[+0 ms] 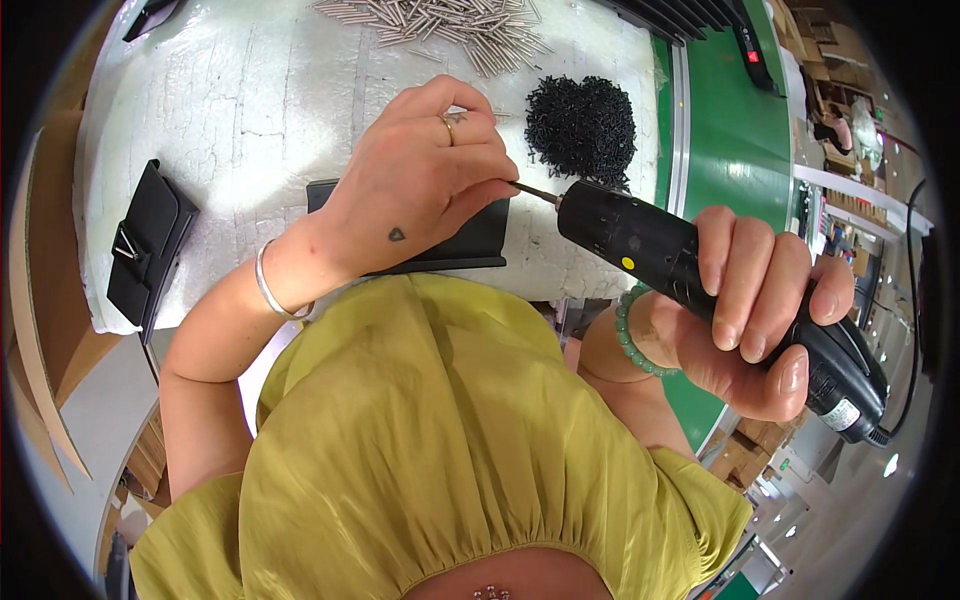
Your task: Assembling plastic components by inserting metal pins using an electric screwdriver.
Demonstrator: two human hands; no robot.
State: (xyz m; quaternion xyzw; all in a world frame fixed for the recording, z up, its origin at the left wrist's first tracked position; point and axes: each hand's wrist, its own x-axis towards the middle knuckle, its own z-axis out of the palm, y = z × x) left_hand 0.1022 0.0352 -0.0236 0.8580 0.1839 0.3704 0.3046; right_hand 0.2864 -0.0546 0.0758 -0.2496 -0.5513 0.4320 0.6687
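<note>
My right hand (760, 300) is wrapped round a black electric screwdriver (640, 235), held slanting with its thin bit (537, 192) pointing left. At the tip of that bit, the thumb and fingers of my left hand (430, 180) are pinched together; what they hold is too small or hidden to make out. Beneath my left hand lies a black plate-like part (460, 245) with a raised edge, partly covered by the hand. Just beyond the bit sits a heap of small black screws (580, 130). Farther back is a pile of slim silver metal pins (450, 25).
A white padded sheet (240, 120) covers the work surface. Another black part (152, 245), with small silver pieces on it, rests at the left. Stacked black parts (690, 15) stand at the back right on a green surface (735, 150). A cable (912, 330) trails from the screwdriver.
</note>
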